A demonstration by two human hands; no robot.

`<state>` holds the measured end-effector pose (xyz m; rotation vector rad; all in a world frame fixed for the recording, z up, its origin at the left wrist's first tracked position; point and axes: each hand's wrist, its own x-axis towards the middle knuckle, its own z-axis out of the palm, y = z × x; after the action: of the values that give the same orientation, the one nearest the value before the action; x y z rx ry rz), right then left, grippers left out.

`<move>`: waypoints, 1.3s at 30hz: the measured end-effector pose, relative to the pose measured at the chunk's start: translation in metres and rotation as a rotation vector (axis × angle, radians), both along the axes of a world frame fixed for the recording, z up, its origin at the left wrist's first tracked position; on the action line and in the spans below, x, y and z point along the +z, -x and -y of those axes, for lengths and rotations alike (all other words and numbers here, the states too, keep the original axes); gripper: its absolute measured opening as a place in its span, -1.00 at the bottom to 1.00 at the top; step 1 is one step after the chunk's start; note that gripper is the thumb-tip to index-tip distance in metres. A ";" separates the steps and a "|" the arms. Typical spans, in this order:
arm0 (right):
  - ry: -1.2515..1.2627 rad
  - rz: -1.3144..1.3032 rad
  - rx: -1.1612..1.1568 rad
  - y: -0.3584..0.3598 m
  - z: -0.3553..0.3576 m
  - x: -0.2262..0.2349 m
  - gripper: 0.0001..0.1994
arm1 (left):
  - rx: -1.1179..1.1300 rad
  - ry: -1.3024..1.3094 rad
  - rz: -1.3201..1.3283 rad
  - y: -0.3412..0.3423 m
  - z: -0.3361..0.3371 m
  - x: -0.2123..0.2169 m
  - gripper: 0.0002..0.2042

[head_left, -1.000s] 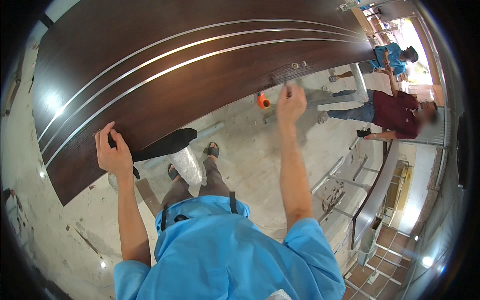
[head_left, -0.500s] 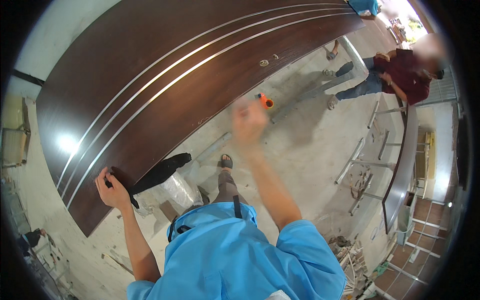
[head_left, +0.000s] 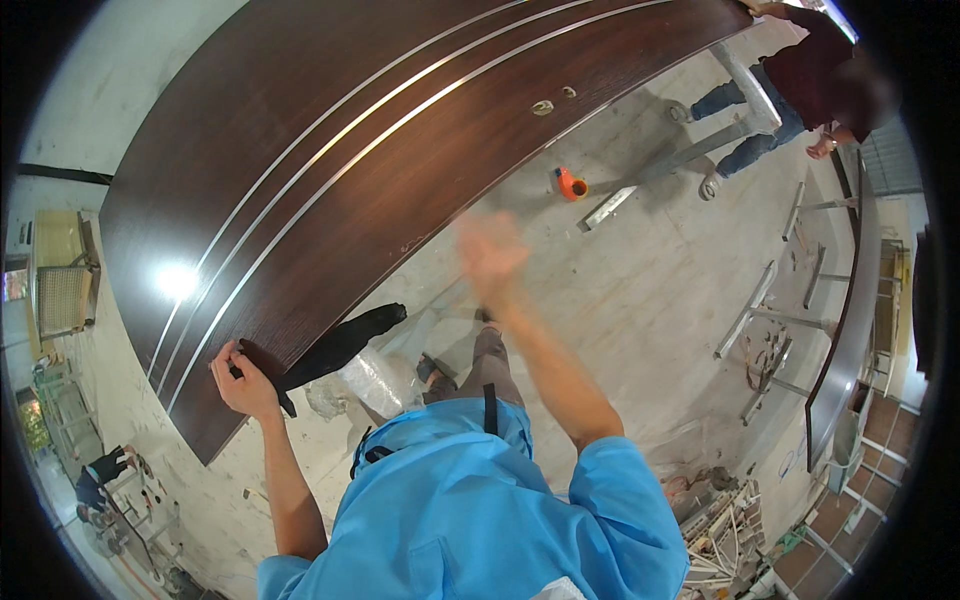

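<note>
1. Fingers of the left hand [head_left: 243, 378] are curled over the lower edge of the dark brown door panel [head_left: 330, 170], gripping it near its bottom corner, just as they did a second ago.
2. Fingers of the right hand [head_left: 490, 252] look spread and empty, though motion blur makes this hard to be sure of.
3. That hand was on the panel's edge a second ago; it has since come off and now hangs in the air over the concrete floor [head_left: 650, 290], apart from the panel.
4. So the panel, tilted and filling the upper left of the view, is now held by this person with one hand only.
5. A co-worker [head_left: 790, 70] stands at its far end; an orange tool [head_left: 570, 184] lies on the floor below.
</note>
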<state>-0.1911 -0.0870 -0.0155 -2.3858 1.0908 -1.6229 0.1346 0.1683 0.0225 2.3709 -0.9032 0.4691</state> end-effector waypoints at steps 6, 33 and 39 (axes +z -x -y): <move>-0.105 -0.029 -0.340 0.030 0.062 -0.021 -0.76 | -0.033 0.044 -0.007 0.001 0.000 0.000 -0.84; -0.121 -0.214 -0.437 0.066 0.109 0.027 -0.84 | -0.010 0.095 -0.043 0.006 0.000 0.003 -0.84; -0.132 -0.418 0.129 0.007 0.007 0.017 -0.83 | 0.004 0.079 -0.044 0.003 0.001 0.001 -0.83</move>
<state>-0.1976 -0.0937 0.0013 -2.7068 1.0270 -1.0037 0.1315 0.1674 0.0233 2.3034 -0.8448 0.4441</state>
